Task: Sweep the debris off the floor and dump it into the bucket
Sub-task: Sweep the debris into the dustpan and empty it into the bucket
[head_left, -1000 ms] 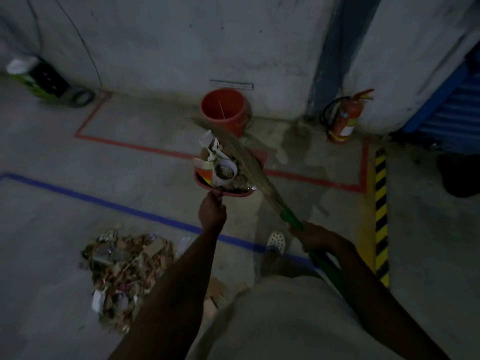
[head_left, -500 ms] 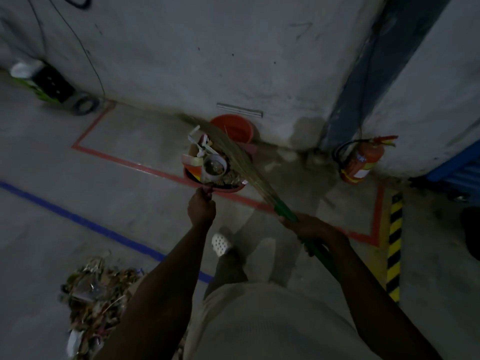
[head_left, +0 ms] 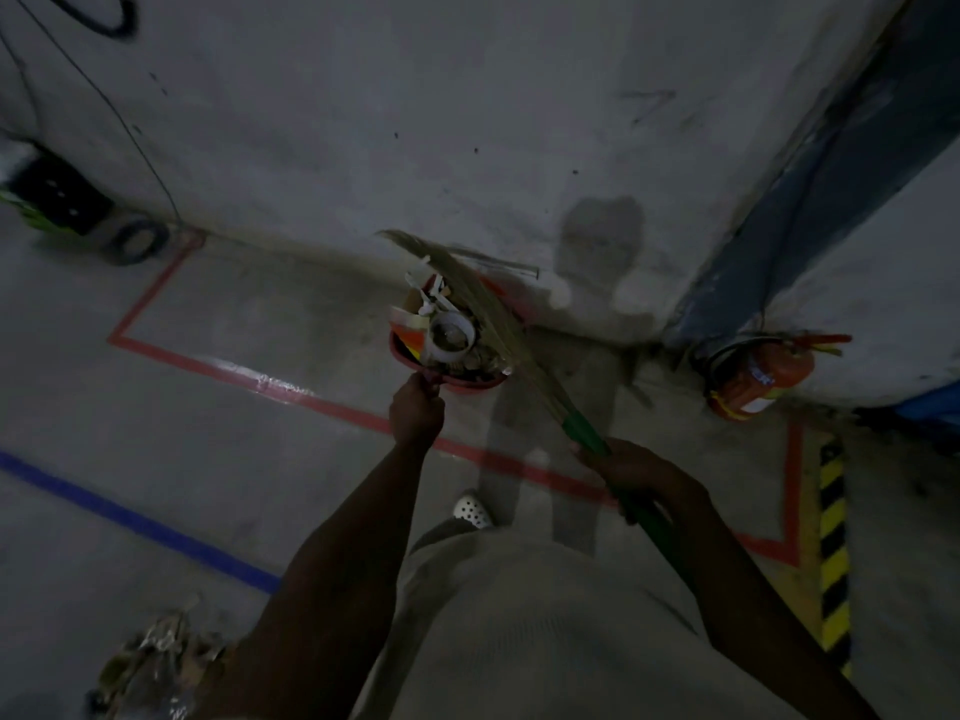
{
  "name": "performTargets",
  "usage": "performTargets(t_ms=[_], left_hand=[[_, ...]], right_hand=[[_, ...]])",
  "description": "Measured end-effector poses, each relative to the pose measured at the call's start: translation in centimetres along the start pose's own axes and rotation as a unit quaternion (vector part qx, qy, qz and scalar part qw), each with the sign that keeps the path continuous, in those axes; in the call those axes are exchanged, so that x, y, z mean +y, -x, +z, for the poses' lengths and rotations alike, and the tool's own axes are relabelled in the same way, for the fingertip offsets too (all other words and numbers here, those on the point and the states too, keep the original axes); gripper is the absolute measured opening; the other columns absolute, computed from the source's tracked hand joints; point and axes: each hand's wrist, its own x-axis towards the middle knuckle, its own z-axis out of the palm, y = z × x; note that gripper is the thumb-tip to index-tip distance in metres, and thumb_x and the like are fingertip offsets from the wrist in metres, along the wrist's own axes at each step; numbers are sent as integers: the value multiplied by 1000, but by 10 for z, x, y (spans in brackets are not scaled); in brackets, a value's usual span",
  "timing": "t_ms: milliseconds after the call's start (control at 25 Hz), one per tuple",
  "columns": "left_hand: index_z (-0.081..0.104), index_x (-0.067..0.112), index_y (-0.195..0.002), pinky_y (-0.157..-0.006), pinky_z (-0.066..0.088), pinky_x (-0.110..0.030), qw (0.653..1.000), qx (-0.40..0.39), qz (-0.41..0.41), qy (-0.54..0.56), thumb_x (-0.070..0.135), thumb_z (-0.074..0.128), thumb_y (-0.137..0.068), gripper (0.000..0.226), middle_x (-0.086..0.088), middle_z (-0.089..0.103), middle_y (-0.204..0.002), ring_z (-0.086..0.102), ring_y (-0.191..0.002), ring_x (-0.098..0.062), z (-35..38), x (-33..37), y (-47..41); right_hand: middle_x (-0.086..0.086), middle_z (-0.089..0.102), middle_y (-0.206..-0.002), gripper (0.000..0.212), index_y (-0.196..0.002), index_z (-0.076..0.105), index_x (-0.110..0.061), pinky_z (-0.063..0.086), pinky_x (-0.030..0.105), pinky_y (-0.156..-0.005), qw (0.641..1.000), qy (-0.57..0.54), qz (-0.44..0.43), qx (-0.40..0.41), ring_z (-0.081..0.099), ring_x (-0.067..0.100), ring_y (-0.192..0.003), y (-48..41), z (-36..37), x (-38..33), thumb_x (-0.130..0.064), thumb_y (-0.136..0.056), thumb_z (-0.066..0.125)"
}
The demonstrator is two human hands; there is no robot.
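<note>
The left hand (head_left: 417,413) has its fingers curled tight round the short handle of a red dustpan (head_left: 457,379), held out in front at arm's length above the floor (head_left: 270,459). The pan is heaped with debris (head_left: 451,332): a white ring-shaped piece, pale scraps and sticks, a patch of orange and yellow. The right hand (head_left: 623,467) grips the green handle of a broom (head_left: 584,431), fingers wrapped round it; the straw bristles slant up and left, lying across the load on the pan's right side. Just beyond the pan, against the wall, a sliver of the orange bucket (head_left: 506,298) shows, mostly hidden behind pan and bristles. A second pile of litter (head_left: 156,662) lies on the floor at lower left, blurred. A red fire extinguisher (head_left: 758,376) stands in the corner to the right.
</note>
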Motion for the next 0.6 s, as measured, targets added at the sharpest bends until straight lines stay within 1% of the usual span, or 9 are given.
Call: performTargets(t_ms=[120, 200, 240, 320, 360, 400, 480, 520, 600], left_hand=[[61, 9, -121, -81, 44, -33, 999, -29, -10, -28, 10, 52, -95, 28, -16, 66, -119, 60, -110, -35, -11, 6, -72], [61, 9, -123, -83, 45, -35, 998, -45, -7, -51, 12, 51, -96, 29, -16, 66, -120, 60, -111, -35, -16, 9, -101], [60, 8, -124, -84, 46, -35, 997, -55, 0, -62, 12, 51, -96, 29, -16, 66, -120, 60, -111, -35, -18, 11, -117], [60, 7, -125, -85, 46, -37, 993, -84, 12, -86, 13, 53, -97, 29, -15, 66, -120, 61, -110, -34, -16, 16, -160], [60, 7, -125, -85, 47, -37, 990, -98, 13, -105, 14, 53, -97, 29, -15, 66, -120, 61, -109, -34, -13, 18, -178], [59, 6, -125, -85, 48, -38, 987, -107, 9, -116, 15, 53, -98, 29, -15, 66, -120, 62, -108, -34, -8, 18, -196], [58, 5, -125, -87, 49, -41, 985, -114, -5, -132, 19, 52, -99, 30, -17, 65, -120, 62, -108, -36, 6, 19, -239], [57, 4, -126, -89, 49, -42, 982, -122, -11, -146, 20, 52, -99, 32, -18, 63, -121, 61, -110, -36, 17, 18, -260], [55, 3, -126, -90, 49, -42, 974, -142, -11, -176, 21, 50, -100, 33, -19, 62, -123, 60, -112, -37, 46, 15, -308]], right_hand=[[5, 70, -98, 74, -111, 60, -38, 52, 29, -50, 1000, 9, -7, -3, 71, 21, -66, -42, 2, -45, -93, -62, 61], [-2, 68, -109, 73, -117, 58, -37, 49, 24, -60, 998, 60, -25, 0, 69, 15, -81, -59, 3, -61, -92, -69, 57], [-2, 66, -114, 62, -120, 56, -37, 47, 23, -64, 996, 86, -29, -11, 65, 11, -86, -68, 5, -70, -83, -78, 58], [3, 61, -127, 44, -128, 54, -29, 49, 23, -75, 990, 136, -20, -21, 61, 13, -96, -98, 5, -87, -52, -92, 65], [4, 61, -127, 41, -129, 54, -26, 51, 23, -79, 988, 153, -13, -30, 61, 16, -98, -112, 6, -93, -42, -94, 66], [3, 64, -117, 37, -126, 54, -26, 54, 20, -73, 990, 139, 1, -38, 64, 15, -92, -122, 7, -100, -43, -94, 67], [-1, 67, -93, 36, -115, 54, -29, 53, 16, -53, 996, 84, 12, -43, 66, 13, -74, -148, 4, -120, -54, -92, 66], [0, 67, -91, 37, -114, 54, -28, 54, 19, -54, 996, 72, 14, -43, 68, 15, -73, -166, 4, -127, -55, -92, 65], [3, 68, -99, 38, -116, 54, -25, 59, 32, -68, 996, 77, 25, -41, 70, 22, -83, -210, 4, -142, -52, -92, 65]])
